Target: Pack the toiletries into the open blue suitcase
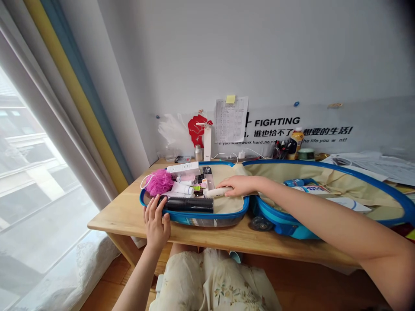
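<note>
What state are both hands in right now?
Left hand: half-curled at the blue suitcase rim, against a black cylinder; can't tell if holding.
Right hand: extended over a white tube; grip unclear.

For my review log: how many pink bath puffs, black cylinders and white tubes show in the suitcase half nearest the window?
Pink bath puff: 1
Black cylinder: 1
White tubes: 3
Total: 5
Smaller items among them are too unclear to count.
</note>
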Tool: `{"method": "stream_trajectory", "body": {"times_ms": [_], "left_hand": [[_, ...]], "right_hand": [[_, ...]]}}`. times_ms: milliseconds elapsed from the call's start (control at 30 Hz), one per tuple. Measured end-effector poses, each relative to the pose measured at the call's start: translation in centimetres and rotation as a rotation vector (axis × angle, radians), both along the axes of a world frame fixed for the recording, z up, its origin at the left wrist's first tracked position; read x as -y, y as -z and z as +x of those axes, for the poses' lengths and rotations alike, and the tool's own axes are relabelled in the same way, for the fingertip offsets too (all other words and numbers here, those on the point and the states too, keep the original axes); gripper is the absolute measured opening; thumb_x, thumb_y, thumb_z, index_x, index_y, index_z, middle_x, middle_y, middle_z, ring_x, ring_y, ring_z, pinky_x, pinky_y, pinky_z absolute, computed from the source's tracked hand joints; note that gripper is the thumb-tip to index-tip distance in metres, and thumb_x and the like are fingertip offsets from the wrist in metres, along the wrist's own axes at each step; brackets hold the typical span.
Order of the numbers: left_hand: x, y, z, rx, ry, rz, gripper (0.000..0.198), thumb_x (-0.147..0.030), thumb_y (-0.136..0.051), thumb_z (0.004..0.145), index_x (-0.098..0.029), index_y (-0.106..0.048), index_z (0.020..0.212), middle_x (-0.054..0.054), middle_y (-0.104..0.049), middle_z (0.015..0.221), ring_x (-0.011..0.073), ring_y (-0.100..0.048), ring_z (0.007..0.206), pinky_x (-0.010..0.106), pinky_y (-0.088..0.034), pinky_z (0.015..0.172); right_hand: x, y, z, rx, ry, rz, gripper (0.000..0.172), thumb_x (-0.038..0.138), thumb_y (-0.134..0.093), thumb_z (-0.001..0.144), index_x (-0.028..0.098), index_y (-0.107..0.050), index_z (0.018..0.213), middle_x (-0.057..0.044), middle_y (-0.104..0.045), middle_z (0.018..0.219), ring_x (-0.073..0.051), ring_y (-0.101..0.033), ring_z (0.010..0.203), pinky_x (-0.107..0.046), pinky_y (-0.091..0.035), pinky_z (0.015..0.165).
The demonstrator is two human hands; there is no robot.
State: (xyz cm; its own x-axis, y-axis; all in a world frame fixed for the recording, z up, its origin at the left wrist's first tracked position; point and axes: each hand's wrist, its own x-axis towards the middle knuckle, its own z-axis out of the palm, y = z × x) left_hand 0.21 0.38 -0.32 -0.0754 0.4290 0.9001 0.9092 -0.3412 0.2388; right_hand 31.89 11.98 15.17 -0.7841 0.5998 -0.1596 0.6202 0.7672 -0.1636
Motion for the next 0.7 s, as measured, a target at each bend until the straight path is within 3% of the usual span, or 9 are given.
{"method": "stream_trajectory", "body": {"times_ms": [100,400,567,700], "left_hand": [[0.0,0.0,-0.1,0.006,-0.001,-0.015,0.047,-0.039,-0.032,0.102,-0.02,-0.05,0.141,0.014,-0.048,0.147,0.0285,-0.036,0.141,0.05,-0.021,0.119],[-0.1,0.0,-0.1,-0.001,-0.004,0.001,0.047,-0.038,-0.033,0.101,-0.022,-0.05,0.142,0.014,-0.049,0.146,0.0288,-0.038,0.14,0.05,-0.022,0.118],[-0.1,0.1,-0.1,0.003,-0.004,-0.008,0.046,-0.037,-0.034,0.101,-0.021,-0.051,0.141,0.014,-0.05,0.145,0.0284,-0.038,0.14,0.049,-0.021,0.119],[-0.1,0.0,-0.1,0.006,-0.002,-0.005,0.046,-0.037,-0.033,0.102,-0.021,-0.052,0.14,0.014,-0.05,0.145,0.0281,-0.038,0.14,0.049,-0.022,0.118]], "right_hand": [[0.1,-0.2,0.0,0.029,0.018,-0.027,0.049,0.035,-0.052,0.087,0.023,-0.059,0.134,-0.007,-0.063,0.133,-0.022,-0.06,0.117,-0.03,-0.046,0.093],[1.1,0.9,-2.2,0.069,0.111,0.125,0.056,0.021,-0.065,0.075,0.019,-0.059,0.131,-0.016,-0.06,0.129,-0.034,-0.058,0.116,-0.038,-0.044,0.091],[1.0,0.5,-2.0,0.017,0.137,0.072,0.042,0.02,-0.058,0.078,0.018,-0.063,0.12,-0.013,-0.066,0.118,-0.026,-0.064,0.101,-0.032,-0.047,0.083],[0.8,-0.5,-1.4,-0.051,0.124,-0.07,0.042,0.024,-0.047,0.086,0.021,-0.062,0.125,-0.006,-0.07,0.117,-0.019,-0.065,0.098,-0.026,-0.049,0.08]]}}
